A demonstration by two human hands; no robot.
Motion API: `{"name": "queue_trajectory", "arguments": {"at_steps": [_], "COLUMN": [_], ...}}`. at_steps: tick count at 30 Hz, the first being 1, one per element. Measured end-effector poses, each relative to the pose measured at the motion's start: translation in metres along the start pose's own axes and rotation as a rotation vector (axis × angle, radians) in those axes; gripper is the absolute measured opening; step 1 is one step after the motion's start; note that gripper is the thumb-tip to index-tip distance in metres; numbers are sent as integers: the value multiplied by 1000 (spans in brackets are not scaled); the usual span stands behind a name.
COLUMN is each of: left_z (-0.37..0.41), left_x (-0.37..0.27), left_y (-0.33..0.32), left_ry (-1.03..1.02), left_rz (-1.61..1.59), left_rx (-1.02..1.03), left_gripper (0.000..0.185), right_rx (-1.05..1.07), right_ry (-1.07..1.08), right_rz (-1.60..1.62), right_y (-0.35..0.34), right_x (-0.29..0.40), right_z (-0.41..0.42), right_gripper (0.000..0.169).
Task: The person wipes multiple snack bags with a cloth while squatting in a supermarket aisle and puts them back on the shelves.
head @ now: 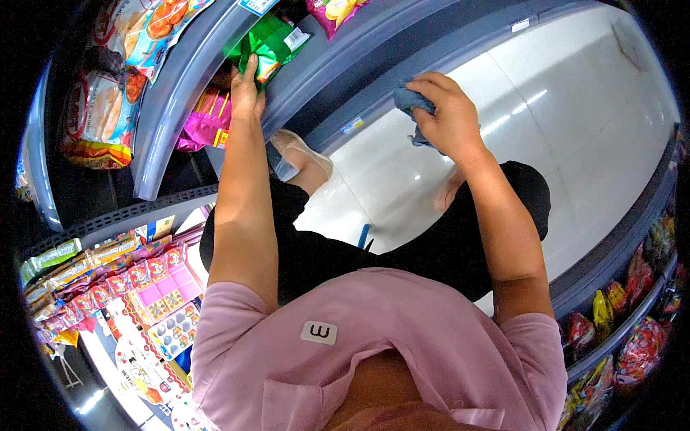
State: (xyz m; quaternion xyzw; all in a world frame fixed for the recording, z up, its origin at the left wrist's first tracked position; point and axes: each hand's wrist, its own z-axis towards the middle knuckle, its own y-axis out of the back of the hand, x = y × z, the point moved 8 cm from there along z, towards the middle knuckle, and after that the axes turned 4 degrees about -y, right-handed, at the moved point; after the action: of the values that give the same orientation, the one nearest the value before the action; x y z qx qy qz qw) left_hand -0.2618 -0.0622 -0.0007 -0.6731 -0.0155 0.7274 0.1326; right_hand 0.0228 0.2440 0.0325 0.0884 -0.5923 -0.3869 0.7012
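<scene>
With my left hand [248, 89] I grip a shiny green snack bag [275, 43] at the lower shelf, my thumb pressed on its face. A magenta snack bag [207, 118] lies on the same shelf just beside that wrist. My right hand [447, 116] holds a crumpled blue-grey cloth [412, 102] close to the edge of the bottom shelf [372, 99], above the tiled floor. Whether the cloth touches that edge I cannot tell.
Clear plastic guards [178, 108] run along the shelf fronts. Large snack packs [99, 118] fill a higher shelf on the left. Hanging sweets [118, 283] and boxed goods stand at lower left. Another shelf with bagged sweets [641, 345] is at right. A blue object [364, 235] shows near the floor.
</scene>
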Motion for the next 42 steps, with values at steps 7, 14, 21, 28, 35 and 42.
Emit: {"name": "queue_trajectory", "arguments": {"at_steps": [7,14,21,28,35,42], "left_z": [21,42,64,6,-153,-197], "left_x": [0,33,42,-27,-107,-118], "left_y": [18,0,-13,-28,-87,43], "left_ry": [-14,-70,-83,120,316,157], "left_rz": [593,323,150,1094,893,608], "left_rx": [-229,-164,-89,-23,1194,594], "left_gripper": [74,83,63,73,52,35], "right_rx": [29,17,38,76,125,54], "right_ry": [63,66,90,118,97,136], "right_rz": [-35,-71,-122,-123,-79,-7], "right_y": [-3,0,-3,-11,-26,10], "right_x": [8,4,2,6,10,33], "right_z": [0,-2,-4,-2,5,0], "right_gripper": [36,37,37,37,38,40]}}
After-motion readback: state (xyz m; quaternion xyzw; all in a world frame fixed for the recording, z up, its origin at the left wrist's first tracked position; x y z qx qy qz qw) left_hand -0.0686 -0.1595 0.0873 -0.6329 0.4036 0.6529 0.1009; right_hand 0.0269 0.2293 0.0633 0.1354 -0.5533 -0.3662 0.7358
